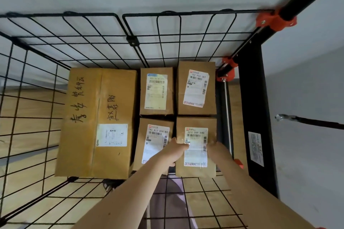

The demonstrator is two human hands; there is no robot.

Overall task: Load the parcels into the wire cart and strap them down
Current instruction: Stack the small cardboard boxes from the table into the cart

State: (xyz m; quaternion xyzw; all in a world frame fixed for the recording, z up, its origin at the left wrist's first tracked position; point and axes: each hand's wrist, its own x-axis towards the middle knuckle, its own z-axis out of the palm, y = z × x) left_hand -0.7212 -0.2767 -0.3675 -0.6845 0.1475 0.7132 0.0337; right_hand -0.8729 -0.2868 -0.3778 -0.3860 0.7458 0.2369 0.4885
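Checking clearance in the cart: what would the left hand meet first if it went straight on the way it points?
The left hand grips the near right parcel; going on, it likely meets the far right parcel behind, though depth is unclear.

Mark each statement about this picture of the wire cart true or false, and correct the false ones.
1. Five boxes are inside the wire cart. True.
2. Both hands grip the large box. False: the left hand and the right hand grip the small box at the near right.
3. The large box has handwriting on its top. True.
4. A strap lies across the boxes. False: the strap, with a metal hook at its end, is outside the cart to the right and crosses no box.
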